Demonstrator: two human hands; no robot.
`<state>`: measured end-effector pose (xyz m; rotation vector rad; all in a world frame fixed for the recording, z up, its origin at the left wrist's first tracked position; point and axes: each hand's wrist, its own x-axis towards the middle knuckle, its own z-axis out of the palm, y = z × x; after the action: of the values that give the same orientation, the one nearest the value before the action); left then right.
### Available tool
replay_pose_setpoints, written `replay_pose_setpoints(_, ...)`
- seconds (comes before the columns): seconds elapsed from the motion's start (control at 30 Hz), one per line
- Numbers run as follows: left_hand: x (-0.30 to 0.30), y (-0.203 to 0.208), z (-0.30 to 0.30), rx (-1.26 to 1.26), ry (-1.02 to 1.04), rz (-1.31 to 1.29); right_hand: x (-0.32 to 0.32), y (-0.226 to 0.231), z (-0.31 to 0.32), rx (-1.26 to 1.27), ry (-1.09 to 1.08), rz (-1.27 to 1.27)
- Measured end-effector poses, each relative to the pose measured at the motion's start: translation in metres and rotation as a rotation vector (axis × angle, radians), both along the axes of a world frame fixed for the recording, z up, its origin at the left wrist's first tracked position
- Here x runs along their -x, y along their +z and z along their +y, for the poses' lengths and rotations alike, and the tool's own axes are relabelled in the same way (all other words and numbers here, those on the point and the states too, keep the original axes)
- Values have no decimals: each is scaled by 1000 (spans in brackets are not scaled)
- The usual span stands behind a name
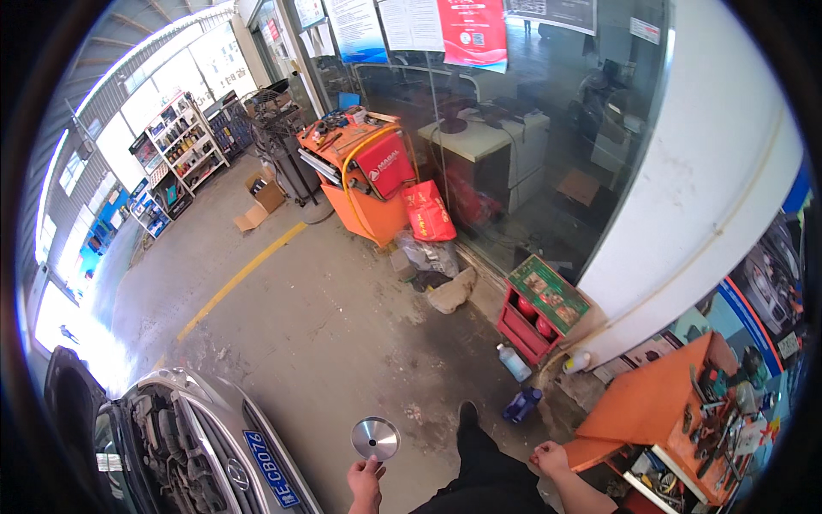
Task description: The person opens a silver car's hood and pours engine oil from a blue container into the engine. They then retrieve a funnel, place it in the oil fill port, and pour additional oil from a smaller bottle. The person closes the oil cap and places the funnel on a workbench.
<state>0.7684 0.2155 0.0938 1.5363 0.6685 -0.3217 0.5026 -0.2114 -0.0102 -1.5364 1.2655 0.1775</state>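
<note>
My left hand (366,481) is closed on the near rim of a round, shiny metal disc (376,438). A small round hole or hub marks the disc's centre. The disc is above the concrete floor, to the left of my dark trouser leg. On the other side of my legs, my right hand (549,457) hangs with its fingers curled in. Nothing shows in it. It is next to the lower corner of an orange tool cabinet (638,403), and I cannot tell whether they touch. Hand tools (715,437) lie on the cabinet's top and in its pulled-out drawer.
A silver car (210,420) with its hood raised stands at the lower left. Ahead are a blue bottle (521,404), a clear bottle (514,362) and a red box stand (524,330). Farther off are an orange tool cart (360,201), an opened carton (264,197) and shelves (184,141).
</note>
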Motion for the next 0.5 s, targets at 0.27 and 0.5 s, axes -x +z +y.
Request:
replay_pose_setpoints(0.27, -140, 11, -21, 69, 94, -4, -108, -107, -79, 553, 1347, 359)
replay_pose_setpoints(0.5, -265, -8, -69, 109, -230, 75, -230, -42, -67, -267, -147, -279)
